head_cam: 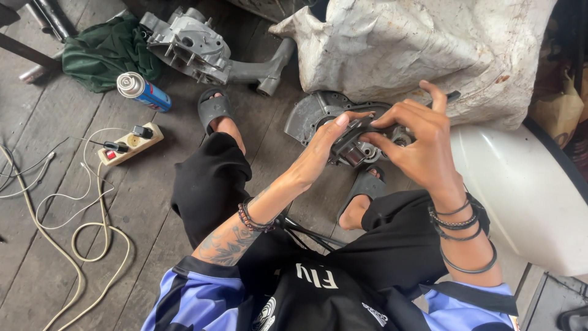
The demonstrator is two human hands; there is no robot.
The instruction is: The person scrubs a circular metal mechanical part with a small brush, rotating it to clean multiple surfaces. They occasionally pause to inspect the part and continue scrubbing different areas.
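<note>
A floor of worn grey wooden planks [153, 202] is seen from above, with a seated person's knees in black shorts and feet in dark slide sandals in the middle. A small dark metal engine part with a curved black strip [358, 144] is held above the knees, between both hands and over a round grey metal engine cover [312, 113] lying on the floor. The left hand [324, 147] is closed on the part from its left side, thumb stretched along the top edge. The right hand [416, 138] is closed on it from the right, index finger raised. Further left, a blue spray can with a white cap [144, 92], a cream power strip [130, 144], looped pale cables [92, 236], a green cloth [104, 52] and a grey cast-metal engine casing [196, 46] are seen. A dirty white sack [416, 49] and a white rounded panel [527, 190] lie to the right.
</note>
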